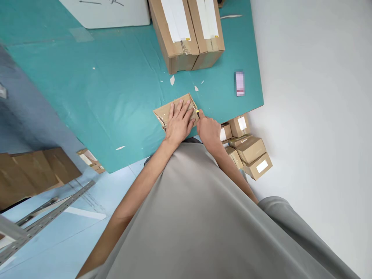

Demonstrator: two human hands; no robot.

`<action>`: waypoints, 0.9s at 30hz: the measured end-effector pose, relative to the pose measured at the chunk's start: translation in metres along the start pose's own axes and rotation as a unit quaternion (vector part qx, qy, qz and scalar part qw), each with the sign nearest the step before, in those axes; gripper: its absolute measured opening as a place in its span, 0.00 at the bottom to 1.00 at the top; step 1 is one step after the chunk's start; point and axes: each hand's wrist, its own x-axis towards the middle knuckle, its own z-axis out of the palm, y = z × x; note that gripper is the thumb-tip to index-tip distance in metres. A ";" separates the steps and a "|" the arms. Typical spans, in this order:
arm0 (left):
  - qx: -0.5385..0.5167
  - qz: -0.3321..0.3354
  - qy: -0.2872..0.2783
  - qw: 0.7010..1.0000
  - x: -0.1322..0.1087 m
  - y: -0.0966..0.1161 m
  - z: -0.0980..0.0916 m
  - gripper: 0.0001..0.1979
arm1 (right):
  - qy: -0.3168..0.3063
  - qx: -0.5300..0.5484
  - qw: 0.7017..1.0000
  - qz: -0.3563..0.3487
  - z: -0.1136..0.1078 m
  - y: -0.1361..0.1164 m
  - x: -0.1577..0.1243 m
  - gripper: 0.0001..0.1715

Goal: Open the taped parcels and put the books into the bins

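Observation:
A flat piece of brown cardboard [163, 111] with torn edges lies near the front edge of the green-topped table [101, 100]. My left hand [178, 123] presses down on it, palm down with the fingers spread. Beside the cardboard's right edge, my right hand [208, 130] is closed round a small utility knife [198, 112], of which a yellow and black part shows. The knife's tip meets the right edge of the cardboard, and whether the blade is in it I cannot tell. Most of the knife is hidden by my fingers.
Two long cardboard boxes [181, 58] with white labels stand beyond my hands, next to a white box [116, 15]. A small pinkish pack [240, 83] lies to the right. Paper scraps [172, 80] dot the table. Stacked cartons [251, 149] sit below its right edge, against the wall.

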 end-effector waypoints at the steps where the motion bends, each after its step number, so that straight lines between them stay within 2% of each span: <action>1: -0.002 -0.002 0.005 1.000 0.000 0.000 0.001 0.29 | -0.012 -0.004 1.000 0.014 0.000 0.000 -0.004 0.44; 5: -0.001 0.001 0.014 1.000 0.001 0.000 0.005 0.29 | -0.036 -0.041 0.997 0.052 0.002 0.008 -0.022 0.39; 8: 0.003 0.013 0.008 1.000 0.000 -0.001 0.003 0.29 | -0.028 -0.065 0.996 0.045 0.002 0.017 -0.037 0.34; 10: 0.004 0.011 0.013 1.000 -0.001 -0.004 -0.001 0.30 | -0.002 -0.052 0.998 0.031 0.002 0.024 -0.042 0.32; 12: 0.005 0.007 0.021 1.000 -0.006 -0.009 -0.007 0.32 | 0.054 -0.019 0.998 0.024 0.004 0.034 -0.036 0.33; 14: 0.008 0.002 0.025 1.000 -0.016 -0.015 -0.015 0.32 | 0.117 0.015 0.993 0.030 0.013 0.047 -0.015 0.34; 16: 0.021 -0.006 0.030 0.999 -0.032 -0.023 -0.025 0.32 | 0.147 0.036 0.987 0.043 0.030 0.062 0.019 0.34; 18: 0.042 -0.018 0.037 0.998 -0.053 -0.033 -0.035 0.33 | 0.129 0.049 0.989 0.058 0.053 0.076 0.060 0.35; 20: 0.065 -0.032 0.047 0.996 -0.076 -0.043 -0.046 0.32 | 0.081 0.062 0.992 0.068 0.077 0.085 0.097 0.37; 22: 0.082 -0.054 0.061 0.993 -0.099 -0.051 -0.055 0.32 | 0.051 0.075 0.993 0.080 0.096 0.090 0.124 0.37; 25: 0.094 -0.095 0.095 0.986 -0.129 -0.058 -0.060 0.32 | 0.052 0.084 0.992 0.081 0.113 0.087 0.142 0.37; 27: 0.097 -0.119 0.127 0.980 -0.144 -0.057 -0.059 0.33 | 0.068 0.117 0.990 0.048 0.120 0.079 0.142 0.34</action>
